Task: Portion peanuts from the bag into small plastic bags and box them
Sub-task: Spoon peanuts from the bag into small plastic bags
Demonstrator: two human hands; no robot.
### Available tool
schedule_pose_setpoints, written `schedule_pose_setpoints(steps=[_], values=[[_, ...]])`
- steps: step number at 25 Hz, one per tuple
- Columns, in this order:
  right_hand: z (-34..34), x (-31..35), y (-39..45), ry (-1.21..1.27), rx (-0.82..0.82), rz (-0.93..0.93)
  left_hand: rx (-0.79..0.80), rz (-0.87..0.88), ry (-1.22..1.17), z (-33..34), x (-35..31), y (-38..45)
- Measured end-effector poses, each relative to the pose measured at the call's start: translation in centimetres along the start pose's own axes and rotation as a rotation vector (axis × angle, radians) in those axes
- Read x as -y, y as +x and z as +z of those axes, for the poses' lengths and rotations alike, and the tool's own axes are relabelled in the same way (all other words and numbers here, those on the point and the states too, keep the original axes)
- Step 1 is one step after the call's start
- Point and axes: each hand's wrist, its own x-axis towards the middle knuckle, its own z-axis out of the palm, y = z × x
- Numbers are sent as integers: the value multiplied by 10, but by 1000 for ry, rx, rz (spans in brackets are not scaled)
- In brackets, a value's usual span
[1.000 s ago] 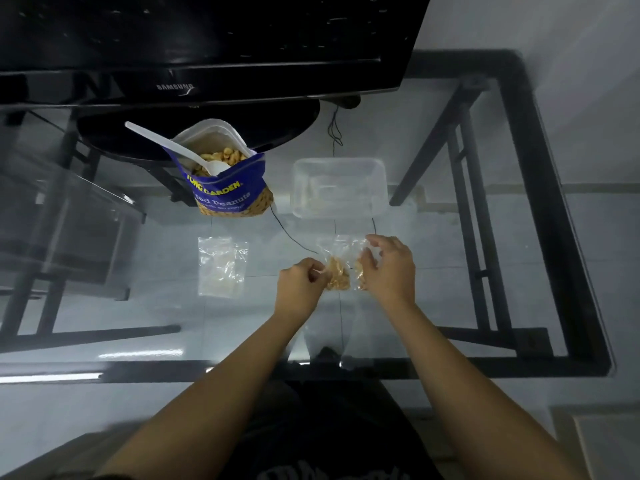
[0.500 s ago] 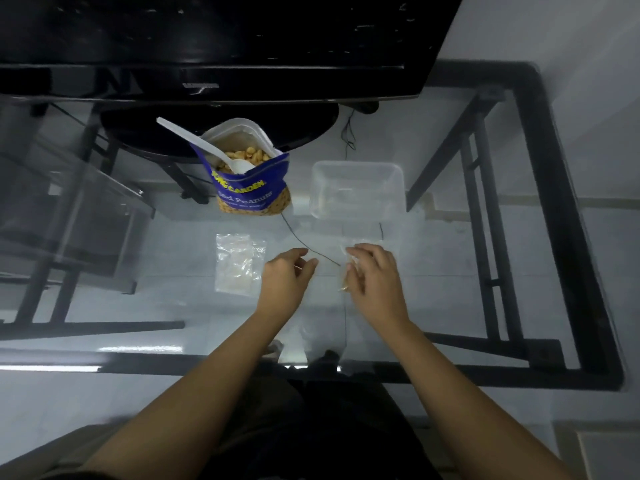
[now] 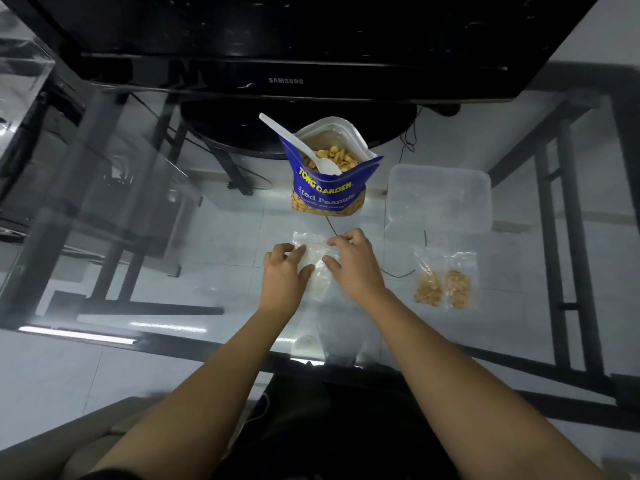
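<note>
Glass makes up the worktop (image 3: 214, 271), so the floor and frame below show through it. Moving rightward, the left hand (image 3: 282, 277) now rests on the stack of empty small bags (image 3: 317, 261), its grip loosely curled at the plastic, whereas a moment ago both hands were busy with a filled bag. The right hand (image 3: 353, 263) pinches the stack's upper edge, seemingly peeling off a fresh bag. Behind them stands the open peanut bag (image 3: 329, 192) with a white spoon (image 3: 301, 147) in it. Further right sits the clear box (image 3: 438, 197), empty as far as I can tell, and before it the filled bags (image 3: 445, 284) lie set down, not yet boxed. Nothing blocks the spoon; thin clinging plastic is the likely nuisance.
</note>
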Motion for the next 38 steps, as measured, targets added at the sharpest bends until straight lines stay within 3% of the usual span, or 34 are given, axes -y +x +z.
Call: schedule_pose_setpoints(steps=[12, 16, 19, 22, 24, 29, 33, 38], values=[[-43, -4, -14, 427, -285, 152, 2, 44, -38, -3, 15, 1], [-67, -1, -25, 580, -213, 138, -16, 57, -78, -9, 12, 0], [-78, 14, -35, 616, -164, 108, -88, 70, -266, -34, -4, 1], [-90, 32, -44, 663, -168, 51, 155, 90, -647, -82, -29, 7], [-98, 43, -46, 699, -177, 14, 326, 127, -777, -109, -42, 11], [-110, 52, -56, 759, -83, -11, 304, 22, -998, -137, -59, 9], [-123, 55, -64, 768, -58, -29, 454, -91, -1112, -153, -66, 7], [-147, 63, -69, 681, -65, -101, 546, -83, -1097, -170, -78, 6]])
